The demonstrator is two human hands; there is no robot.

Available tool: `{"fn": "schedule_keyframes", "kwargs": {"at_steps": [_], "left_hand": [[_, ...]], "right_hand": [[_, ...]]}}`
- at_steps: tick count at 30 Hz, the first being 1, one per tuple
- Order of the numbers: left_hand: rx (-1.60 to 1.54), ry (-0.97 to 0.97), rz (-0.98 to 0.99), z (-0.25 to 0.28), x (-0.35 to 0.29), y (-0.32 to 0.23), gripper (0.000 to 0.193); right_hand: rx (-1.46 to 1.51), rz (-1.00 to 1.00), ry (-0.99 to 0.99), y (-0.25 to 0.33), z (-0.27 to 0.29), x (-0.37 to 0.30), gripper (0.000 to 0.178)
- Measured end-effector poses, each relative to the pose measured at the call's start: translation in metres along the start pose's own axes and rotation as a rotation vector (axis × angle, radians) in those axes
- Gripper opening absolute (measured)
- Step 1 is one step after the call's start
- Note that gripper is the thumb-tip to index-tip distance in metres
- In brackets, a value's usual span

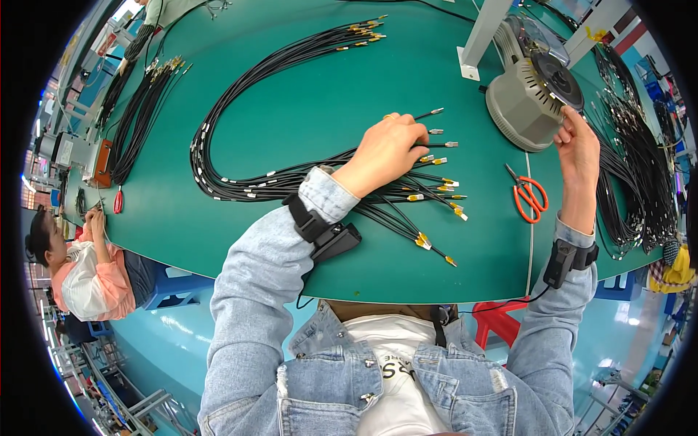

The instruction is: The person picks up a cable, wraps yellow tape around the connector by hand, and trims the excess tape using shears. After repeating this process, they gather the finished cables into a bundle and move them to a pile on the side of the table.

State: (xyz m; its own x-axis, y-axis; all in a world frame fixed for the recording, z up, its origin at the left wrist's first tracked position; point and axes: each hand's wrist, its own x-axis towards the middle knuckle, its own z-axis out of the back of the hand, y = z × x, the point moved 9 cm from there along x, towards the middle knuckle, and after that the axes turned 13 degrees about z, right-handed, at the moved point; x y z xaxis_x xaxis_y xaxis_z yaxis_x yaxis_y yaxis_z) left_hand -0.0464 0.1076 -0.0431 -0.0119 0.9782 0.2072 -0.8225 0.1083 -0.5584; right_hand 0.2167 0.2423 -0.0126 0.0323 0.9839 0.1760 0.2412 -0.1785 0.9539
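A bundle of black cables [206,149] with metal and yellow-sleeved ends lies curved in a U across the green table. My left hand [389,149] is over its near arm, fingers closed around a cable close to the connector ends [451,144]. At the right, my right hand [579,145] is raised beside a grey machine with a round black disc [557,80], which looks like a tape dispenser. Its thumb and index finger pinch together at the disc's edge; what is between them is too small to make out.
Orange-handled scissors [531,201] lie between the cable ends and my right forearm. A white metal post [481,43] stands behind the machine. Heaps of black cables [640,167] fill the right side; another bundle [138,120] lies left. A co-worker [91,272] sits at the far left.
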Motion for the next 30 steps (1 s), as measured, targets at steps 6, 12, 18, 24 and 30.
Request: {"fn": "schedule_keyframes", "kwargs": {"at_steps": [6, 12, 18, 24, 30], "left_hand": [[0.031, -0.019, -0.016, -0.017, 0.012, -0.008, 0.009], [-0.601, 0.064, 0.198, -0.001, 0.016, 0.002, 0.011], [-0.72, 0.17, 0.208, 0.024, 0.007, -0.03, 0.018], [-0.991, 0.257, 0.333, 0.014, -0.01, -0.026, 0.023], [-1.065, 0.278, 0.351, 0.012, -0.016, -0.027, 0.025]], "right_hand": [[0.108, 0.137, 0.036, 0.022, -0.018, -0.008, 0.012], [0.144, 0.186, 0.312, 0.023, -0.085, -0.084, 0.011], [0.034, 0.175, 0.455, 0.002, -0.123, -0.13, 0.009], [0.008, 0.216, 0.444, -0.004, -0.133, -0.135, 0.007], [-0.009, 0.243, 0.454, -0.005, -0.134, -0.135, 0.007]]}}
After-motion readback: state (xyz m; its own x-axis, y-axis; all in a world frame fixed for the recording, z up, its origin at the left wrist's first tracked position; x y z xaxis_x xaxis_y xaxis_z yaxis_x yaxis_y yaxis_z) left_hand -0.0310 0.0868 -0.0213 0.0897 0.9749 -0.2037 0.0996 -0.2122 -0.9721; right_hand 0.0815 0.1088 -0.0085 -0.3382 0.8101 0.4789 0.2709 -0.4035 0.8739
